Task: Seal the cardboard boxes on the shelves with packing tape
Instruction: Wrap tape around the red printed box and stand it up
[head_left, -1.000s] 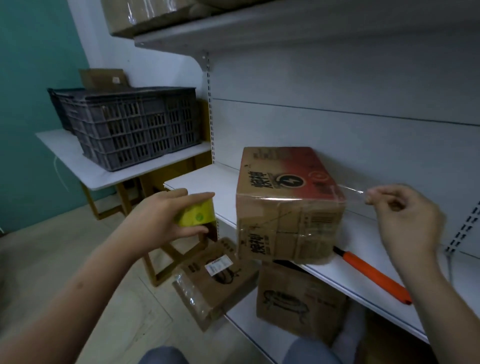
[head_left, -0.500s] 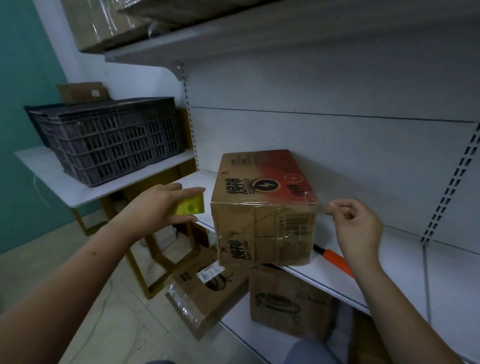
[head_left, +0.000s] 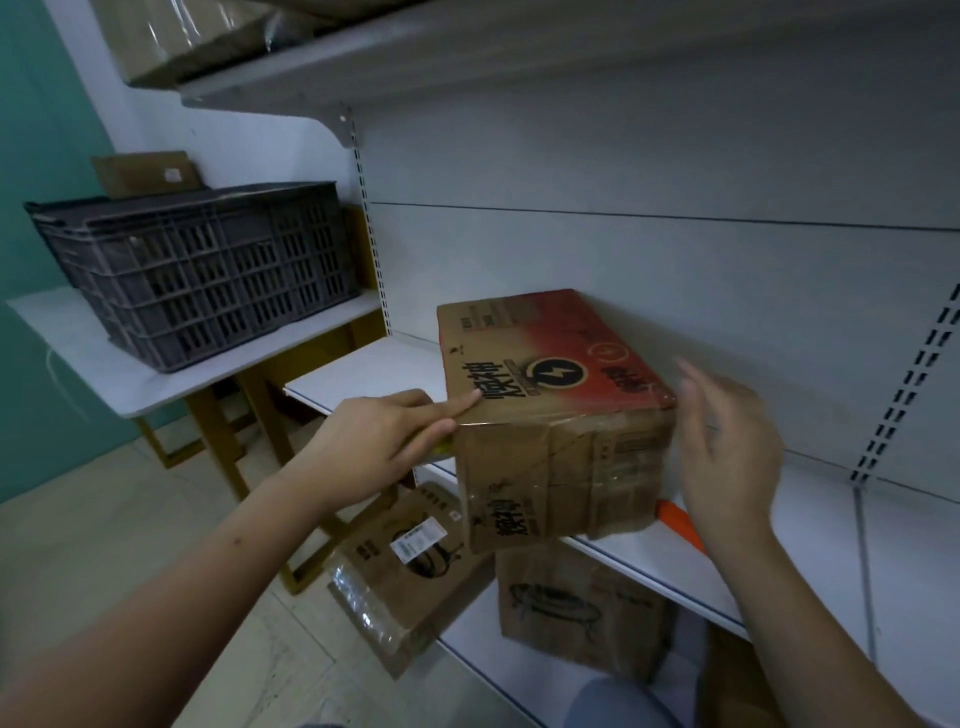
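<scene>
The left hand (head_left: 374, 447) gripped a mostly hidden yellow tape roll (head_left: 441, 448), forefinger laid straight along the near top edge of the brown-and-red printed cardboard box (head_left: 550, 415) on the white shelf (head_left: 363, 371). The right hand (head_left: 727, 447), blurred, fingers loose and empty, hovered just beside the box's right end. Risk, I judged: clear tape wrinkling or lifting unless pressed flat

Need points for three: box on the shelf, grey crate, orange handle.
box (head_left: 530, 384): head view, printed top face.
grey crate (head_left: 208, 275): head view, slatted front wall.
orange handle (head_left: 675, 519): head view, visible stretch right of the box.
</scene>
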